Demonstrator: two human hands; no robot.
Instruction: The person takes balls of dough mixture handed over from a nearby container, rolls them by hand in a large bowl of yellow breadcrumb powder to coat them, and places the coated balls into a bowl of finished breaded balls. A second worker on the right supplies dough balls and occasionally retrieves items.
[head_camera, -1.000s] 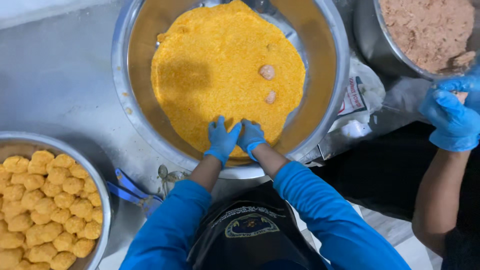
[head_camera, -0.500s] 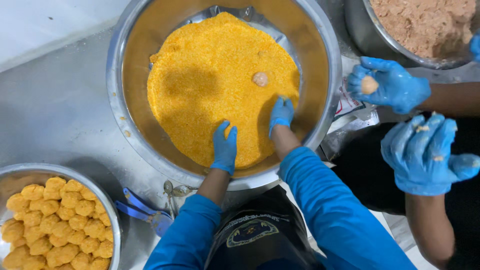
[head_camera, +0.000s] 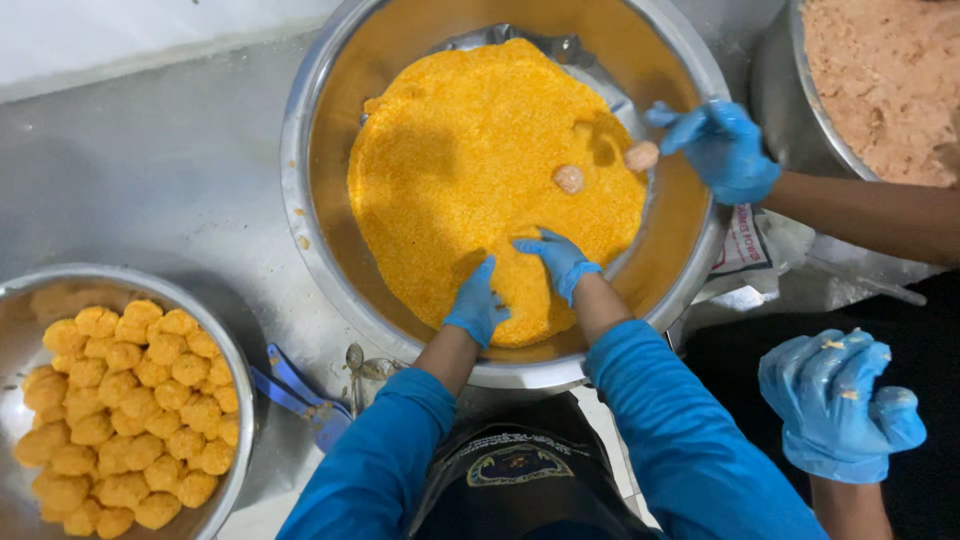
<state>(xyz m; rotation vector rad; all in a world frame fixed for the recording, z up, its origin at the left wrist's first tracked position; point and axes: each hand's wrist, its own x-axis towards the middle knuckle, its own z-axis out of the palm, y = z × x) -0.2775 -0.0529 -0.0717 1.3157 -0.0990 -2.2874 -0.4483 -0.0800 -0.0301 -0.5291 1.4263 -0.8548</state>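
Head view. Left hand (head_camera: 477, 305) and right hand (head_camera: 560, 262), both in blue gloves, rest fingers-down on the near part of the orange crumbs (head_camera: 470, 160) inside the large steel bowl (head_camera: 310, 215) on the worktop (head_camera: 150, 170); each grip is loosely spread and pinches nothing. Two pale uncoated balls (head_camera: 568, 179) lie on the crumbs, well apart from these hands. A co-worker's gloved hand (head_camera: 720, 145) reaches over the bowl's right rim, just beside one ball. Lower left, a second bowl (head_camera: 235, 370) holds coated balls (head_camera: 120, 410).
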